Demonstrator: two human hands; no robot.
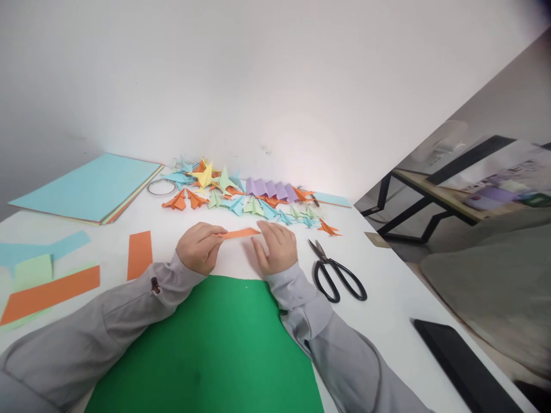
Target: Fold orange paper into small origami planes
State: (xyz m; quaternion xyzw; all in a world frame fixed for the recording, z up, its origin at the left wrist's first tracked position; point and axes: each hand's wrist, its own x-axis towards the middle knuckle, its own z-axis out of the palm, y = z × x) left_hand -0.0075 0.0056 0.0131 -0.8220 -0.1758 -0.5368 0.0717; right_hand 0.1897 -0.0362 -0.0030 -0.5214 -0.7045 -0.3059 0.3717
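A narrow orange paper strip (239, 233) stretches between my hands, just beyond the far edge of a green sheet (206, 344). My left hand (199, 246) pinches its left end between thumb and fingers. At the other end, the fingers of my right hand (278, 246) are on the strip, with the thumb lower and a little apart. The strip's right end comes to a slanted point. Black-handled scissors (338, 272) lie to the right of my right hand, blades pointing away from me.
Folded paper pieces in several colours (253, 203) line the back by the wall. Stacked coloured sheets (92, 186) and a wire coil (162, 187) sit back left. Orange rectangles (140, 255) and other cut paper (51, 292) lie left. A black flat object (465, 361) is near right.
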